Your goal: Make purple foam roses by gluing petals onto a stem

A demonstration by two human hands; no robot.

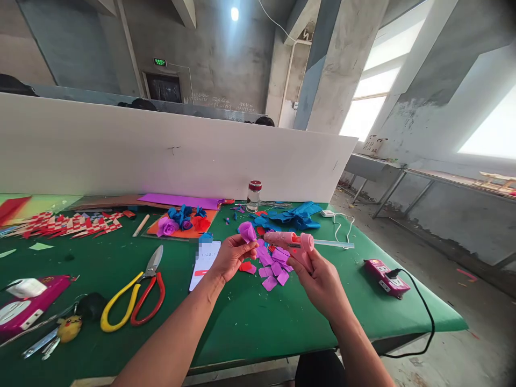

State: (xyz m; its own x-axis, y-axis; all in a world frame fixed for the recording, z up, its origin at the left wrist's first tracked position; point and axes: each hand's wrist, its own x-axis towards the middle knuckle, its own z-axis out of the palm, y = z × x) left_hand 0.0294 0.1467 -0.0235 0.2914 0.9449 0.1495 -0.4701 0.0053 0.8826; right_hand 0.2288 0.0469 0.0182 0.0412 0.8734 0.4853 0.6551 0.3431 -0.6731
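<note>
My left hand pinches a purple paper flower by its base, just left of the nozzle of a pink hot glue gun. The glue gun is gripped in my right hand, with a clear glue stick jutting from its back end. Whether the nozzle touches the flower I cannot tell. Below the two hands lies a loose pile of purple paper pieces, with a few red paper pieces at its left. A phone rests flat beside my left hand, partly covered by it.
Scissors with yellow and red handles lie at left, near a magenta power strip and keys. Finished paper flowers, a glass jar and blue crepe paper sit farther back. A second power strip is at right.
</note>
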